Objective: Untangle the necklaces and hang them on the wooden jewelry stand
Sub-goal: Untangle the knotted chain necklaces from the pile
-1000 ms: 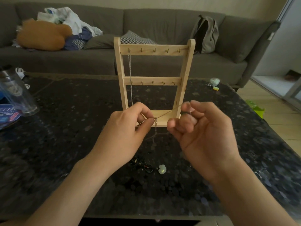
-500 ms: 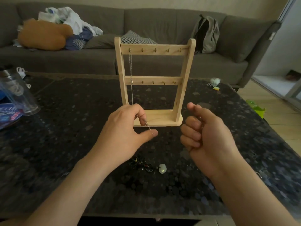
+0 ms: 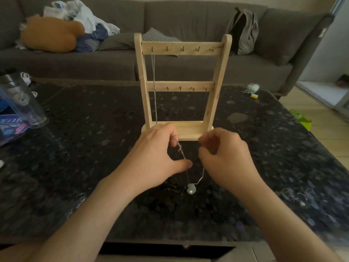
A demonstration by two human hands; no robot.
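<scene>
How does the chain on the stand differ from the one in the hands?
The hung chain drops straight from the top rail's leftmost hook on the wooden stand; the held necklace sags in a V between the left hand and right hand. The held necklace carries a pale green pendant; no pendant shows on the hung chain. Both are thin silvery chains.

- The stand [image 3: 217, 87] is pale, yellowish wood; its small hooks [image 3: 183, 48] are brass-coloured.
- The necklace [image 3: 181, 151] is a silver chain, and its pendant [image 3: 191, 189] is pale green.
- The hanging chain [image 3: 154, 82] on the stand is also silver.
- The counter [image 3: 94, 148] is black with grey and whitish speckles.
- The sofa [image 3: 188, 19] is plain dark grey.
- The plush toy [image 3: 49, 35] is orange-brown.
- The pillow [image 3: 156, 36] has a fine black-and-white check.
- The backpack [image 3: 249, 33] is grey, with a black inside.
</scene>
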